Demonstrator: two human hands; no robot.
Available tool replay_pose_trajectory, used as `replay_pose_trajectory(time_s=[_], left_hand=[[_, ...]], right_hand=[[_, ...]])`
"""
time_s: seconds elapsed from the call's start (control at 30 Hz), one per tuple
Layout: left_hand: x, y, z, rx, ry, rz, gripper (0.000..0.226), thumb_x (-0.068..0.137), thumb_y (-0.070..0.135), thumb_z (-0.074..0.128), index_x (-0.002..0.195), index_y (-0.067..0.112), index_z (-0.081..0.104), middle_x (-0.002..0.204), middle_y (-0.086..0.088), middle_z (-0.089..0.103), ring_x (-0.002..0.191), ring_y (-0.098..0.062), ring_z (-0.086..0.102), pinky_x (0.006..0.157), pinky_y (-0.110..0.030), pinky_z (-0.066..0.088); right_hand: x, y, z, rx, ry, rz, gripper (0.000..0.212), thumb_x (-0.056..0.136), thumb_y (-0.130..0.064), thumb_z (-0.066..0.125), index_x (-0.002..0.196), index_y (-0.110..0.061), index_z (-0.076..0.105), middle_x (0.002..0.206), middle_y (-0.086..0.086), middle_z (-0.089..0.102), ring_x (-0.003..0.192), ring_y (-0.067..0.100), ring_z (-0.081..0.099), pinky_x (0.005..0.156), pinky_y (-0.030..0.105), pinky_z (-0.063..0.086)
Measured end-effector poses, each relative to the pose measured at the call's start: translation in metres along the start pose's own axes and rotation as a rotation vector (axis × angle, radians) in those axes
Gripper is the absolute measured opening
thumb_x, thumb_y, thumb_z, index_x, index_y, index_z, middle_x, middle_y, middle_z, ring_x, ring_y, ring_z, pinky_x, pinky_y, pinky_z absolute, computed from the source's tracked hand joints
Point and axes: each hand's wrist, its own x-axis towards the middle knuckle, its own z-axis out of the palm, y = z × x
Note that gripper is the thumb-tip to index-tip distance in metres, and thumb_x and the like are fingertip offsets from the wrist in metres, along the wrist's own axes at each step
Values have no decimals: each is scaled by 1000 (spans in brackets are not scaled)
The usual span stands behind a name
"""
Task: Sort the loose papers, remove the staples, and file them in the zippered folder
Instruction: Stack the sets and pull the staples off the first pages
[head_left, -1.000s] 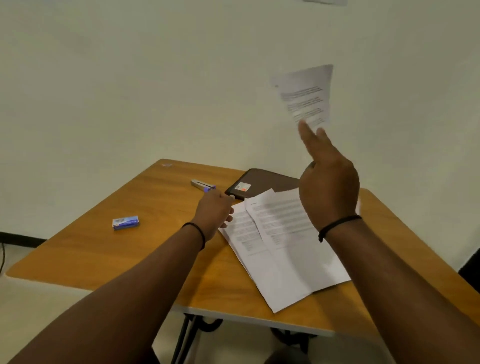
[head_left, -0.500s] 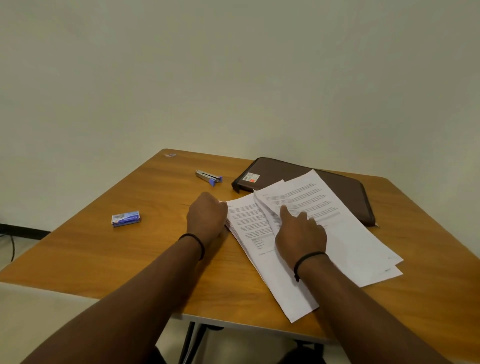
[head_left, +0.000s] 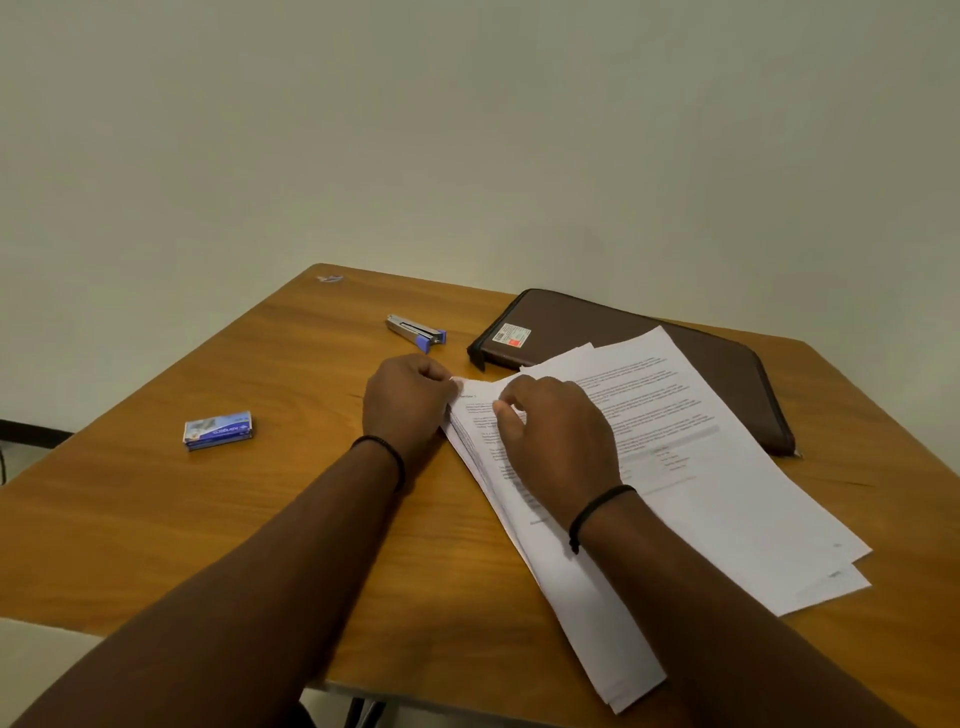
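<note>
Head view, hands (head_left: 488, 415) on printed papers (head_left: 727, 467), red-labelled folder (head_left: 597, 325), text illegible

We find the papers (head_left: 727, 467) on the table (head_left: 156, 519), overlapping the folder (head_left: 597, 327) behind; stapler (head_left: 415, 331) and staple box (head_left: 218, 430) lie left.
</note>
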Motion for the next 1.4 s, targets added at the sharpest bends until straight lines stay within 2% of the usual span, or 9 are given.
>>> replay_pose_trajectory(time_s=[0.17,0.27,0.33,0.53,0.63,0.77,0.9,1.07,1.4], left_hand=[[3,-4,1,-192,23,71,12,90,16,73,78,14,70,77,-1,67,72,-13,63,63,-26,50],[6,-4,-3,-507,-111,-36,10,93,9,67,84,8,67,83,-16,71,73,-28,69,69,-44,58],[5,-2,-9,-634,-205,-93,7,98,9,61,93,4,63,85,-16,72,70,-23,70,62,-37,57],[11,-3,-16,-718,-355,-118,7,100,12,56,97,8,60,91,-13,74,77,-21,68,69,-32,54],[13,-4,-19,-764,-417,-102,9,102,11,52,93,11,56,90,-10,75,75,-18,70,65,-30,55],[17,-6,-21,-850,-503,-135,11,103,9,49,93,10,55,97,-13,76,84,-24,73,77,-39,58],[19,-9,-20,-939,-548,-159,10,102,8,48,96,10,56,99,-15,74,82,-24,72,68,-39,62],[21,-13,-20,-993,-598,-146,8,96,10,53,102,8,57,111,-19,69,98,-29,68,87,-44,55],[21,-12,-22,-1052,-678,-92,13,93,11,59,106,10,59,114,-15,69,106,-30,66,91,-46,52]], right_hand=[[6,-8,21,96,42,-35,31,95,-52,55,97,-23,66,85,-4,65,78,11,56,62,27,47],[2,-10,25,89,19,-57,44,86,-69,51,100,-28,57,83,-10,55,74,8,49,57,25,43],[0,-11,25,76,42,-80,48,83,-72,50,102,-28,53,84,-11,52,73,7,46,56,23,39],[-4,-9,25,85,111,-135,34,82,-53,69,96,-23,60,80,-6,57,69,7,44,55,23,32],[-7,-11,25,97,149,-155,31,83,-52,65,89,-22,61,75,-6,55,67,7,44,53,23,34],[-11,-13,26,103,200,-187,29,83,-49,63,84,-20,62,71,-3,56,63,13,49,50,27,44],[-13,-16,26,88,221,-226,25,84,-43,62,80,-19,61,68,-2,53,59,14,47,48,28,44],[-15,-17,27,118,218,-249,25,87,-41,60,78,-18,61,67,-1,55,59,16,49,49,31,46],[-15,-17,24,161,215,-212,24,91,-33,55,76,-15,62,65,0,56,56,17,50,49,33,48]])
